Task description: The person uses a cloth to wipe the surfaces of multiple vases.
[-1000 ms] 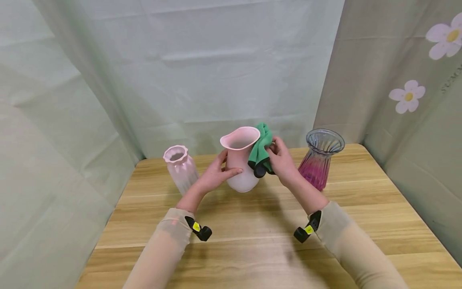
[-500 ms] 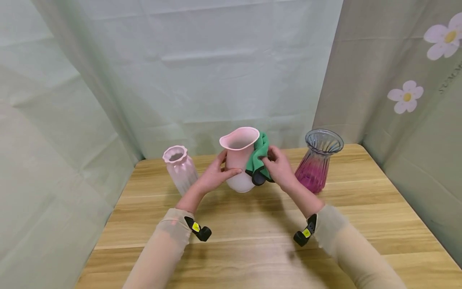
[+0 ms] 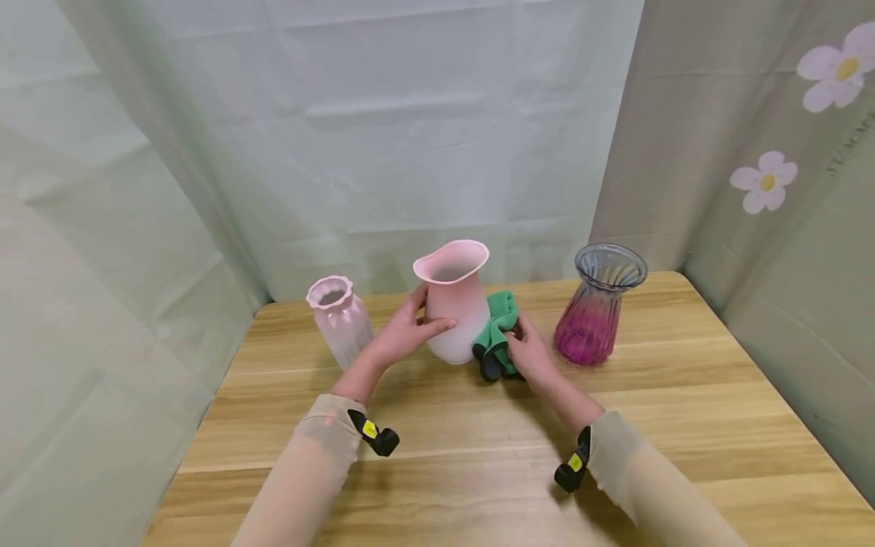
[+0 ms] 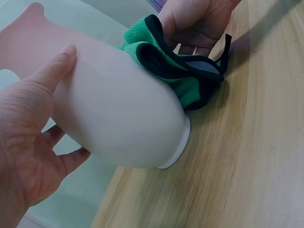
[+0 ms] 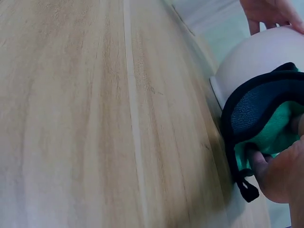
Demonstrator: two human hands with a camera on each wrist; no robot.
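A pink-to-white vase (image 3: 459,323) with a wavy flared rim stands upright mid-table in the head view. My left hand (image 3: 405,330) grips its left side, thumb across the front and fingers behind, as the left wrist view also shows on the vase (image 4: 118,104). On the other side my right hand (image 3: 532,353) holds a bunched green cloth (image 3: 502,315) with black edging against the vase's lower right side. In the right wrist view the cloth (image 5: 251,109) lies close to the vase's base, with fingers tucked into its folds.
Left of my left hand stands a smaller pale pink ribbed vase (image 3: 345,323). To the right is a glass vase (image 3: 591,323), grey above and magenta below. All stand on a wooden table (image 3: 451,471), with pale curtains (image 3: 410,152) behind and at both sides.
My right hand has slid the green cloth down the vase's right side, from near the rim to near the base. My left hand keeps its grip, and the vase stays in place.
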